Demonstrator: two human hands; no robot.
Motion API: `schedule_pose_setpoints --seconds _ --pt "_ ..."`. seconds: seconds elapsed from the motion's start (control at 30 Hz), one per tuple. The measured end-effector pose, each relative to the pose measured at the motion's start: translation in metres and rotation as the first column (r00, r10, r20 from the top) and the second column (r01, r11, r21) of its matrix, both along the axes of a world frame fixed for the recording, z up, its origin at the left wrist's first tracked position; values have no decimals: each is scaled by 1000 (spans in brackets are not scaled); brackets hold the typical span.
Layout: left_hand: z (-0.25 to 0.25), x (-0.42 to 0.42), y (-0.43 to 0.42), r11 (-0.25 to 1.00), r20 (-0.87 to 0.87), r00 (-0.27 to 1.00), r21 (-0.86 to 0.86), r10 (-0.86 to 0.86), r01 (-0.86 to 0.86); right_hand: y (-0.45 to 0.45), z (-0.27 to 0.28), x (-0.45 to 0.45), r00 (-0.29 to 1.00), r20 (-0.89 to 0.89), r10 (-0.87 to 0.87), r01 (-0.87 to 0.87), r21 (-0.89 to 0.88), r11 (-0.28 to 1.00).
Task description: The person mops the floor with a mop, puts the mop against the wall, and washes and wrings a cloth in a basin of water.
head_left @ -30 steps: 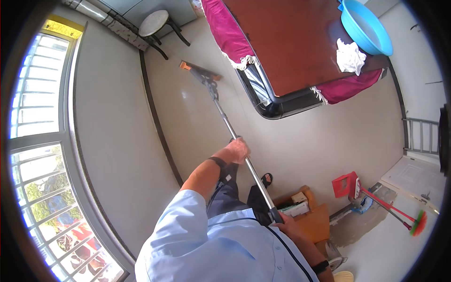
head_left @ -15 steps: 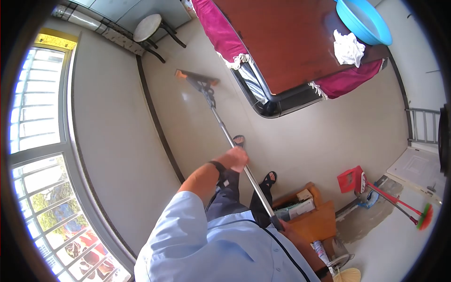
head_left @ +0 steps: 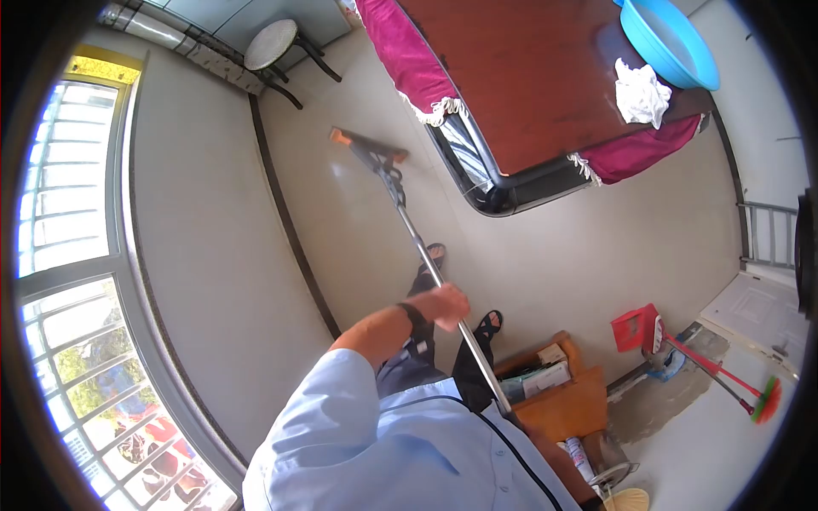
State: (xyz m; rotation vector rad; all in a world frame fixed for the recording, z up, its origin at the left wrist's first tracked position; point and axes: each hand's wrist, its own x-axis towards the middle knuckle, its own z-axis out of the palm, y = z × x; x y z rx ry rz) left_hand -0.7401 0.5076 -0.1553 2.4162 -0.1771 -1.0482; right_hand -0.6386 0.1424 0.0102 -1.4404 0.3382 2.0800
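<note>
A flat mop (head_left: 414,232) with a silver pole runs from my waist out to the floor, its grey and orange head on the tiles between the wall and the table. My left hand (head_left: 446,307) is closed around the middle of the pole. At the pole's near end, my right hand (head_left: 521,428) grips the top, low against my shirt; its fingers are mostly hidden. Both of my sandalled feet stand on the floor near the pole.
A dark red table (head_left: 528,85) bears a blue basin (head_left: 669,43) and a crumpled white cloth (head_left: 641,94). A stool (head_left: 271,44) stands at the far wall. To the right are a wooden box (head_left: 562,404), a red dustpan (head_left: 635,330) and a green-red brush (head_left: 769,400). A barred window (head_left: 81,255) lies left.
My left hand has shifted slightly right and nearer my body. The mop pole and head have moved a little to the right, and my right hand has drawn further back against my shirt.
</note>
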Motion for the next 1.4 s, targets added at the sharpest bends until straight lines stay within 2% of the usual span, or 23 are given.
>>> schedule_pose_setpoints --seconds 0.07,0.1,0.17,0.2,0.27,0.43,0.53,0.67,0.7,0.73,0.8,0.83,0.9,0.93,1.0,1.07,1.1,1.17,1.2,1.23,1.27,1.33,1.4 --pt "-64 -18 15 994 69 994 77 79 -84 23 -16 -2 998 -4 57 -56 18 998" --pt "-65 -17 16 991 85 993 95 86 -94 37 -18 -1 996 -3 85 -84 27 996" --pt "-56 -16 18 984 117 988 132 100 -115 45 2 3 984 68 162 -169 120 978" --pt "-35 -8 16 995 65 997 90 43 -48 49 14 6 974 109 196 -212 164 963" --pt "17 13 -4 997 -30 997 -8 -73 73 31 30 10 967 126 221 -235 110 966" --pt "19 13 -47 994 -9 998 -89 -68 67 -4 42 11 972 115 205 -204 -27 979" --pt "-6 7 -2 993 -8 994 -54 -106 105 11 13 1 980 124 158 -160 7 987" --pt "-48 3 41 999 4 1000 46 -26 26 28 -34 -3 1000 -22 -20 20 -2 1000" --pt "-51 2 42 997 -4 1000 76 -18 18 23 -34 -1 1000 -2 -3 3 -3 1000" --pt "-41 12 36 994 -62 993 40 -101 104 20 -26 5 1000 -2 22 -22 -19 1000" --pt "-15 23 8 992 -23 992 -12 -123 123 8 0 20 997 -29 76 -78 -68 995" --pt "-14 25 -14 992 -12 993 -38 -117 117 -37 -5 17 998 -63 19 -25 -99 995" --pt "-9 24 -48 993 -11 996 -70 -92 91 -62 5 18 997 -80 5 -16 -131 991" --pt "-6 24 -59 994 -17 997 -80 -79 78 -34 42 24 997 -58 44 -51 -136 989" --pt "15 26 -48 992 -2 997 -100 -79 78 -25 48 22 996 -30 88 -92 -172 981" --pt "0 23 -17 991 -65 991 -67 -118 113 -42 -3 11 992 -24 125 -127 -228 965" --pt "-7 21 0 994 -72 992 -38 -107 105 -24 -13 9 986 -7 164 -163 -147 976" --pt "-34 13 27 998 -32 997 1 -70 70 11 -33 5 995 -27 93 -94 -39 995" --pt "-55 8 37 999 19 999 5 -41 41 18 -40 2 998 -68 -14 13 -19 1000" --pt "-57 7 41 1000 69 998 9 -13 13 20 -37 4 994 -96 -56 54 -19 998" --pt "-56 7 35 999 38 998 8 -47 47 22 -33 5 987 -124 -97 96 -20 995" --pt "-17 28 19 993 -13 993 6 -119 119 19 -1 25 989 -138 -56 50 -49 998" --pt "3 33 -9 992 1 994 -46 -114 114 -1 23 30 992 -121 -23 11 -95 995"
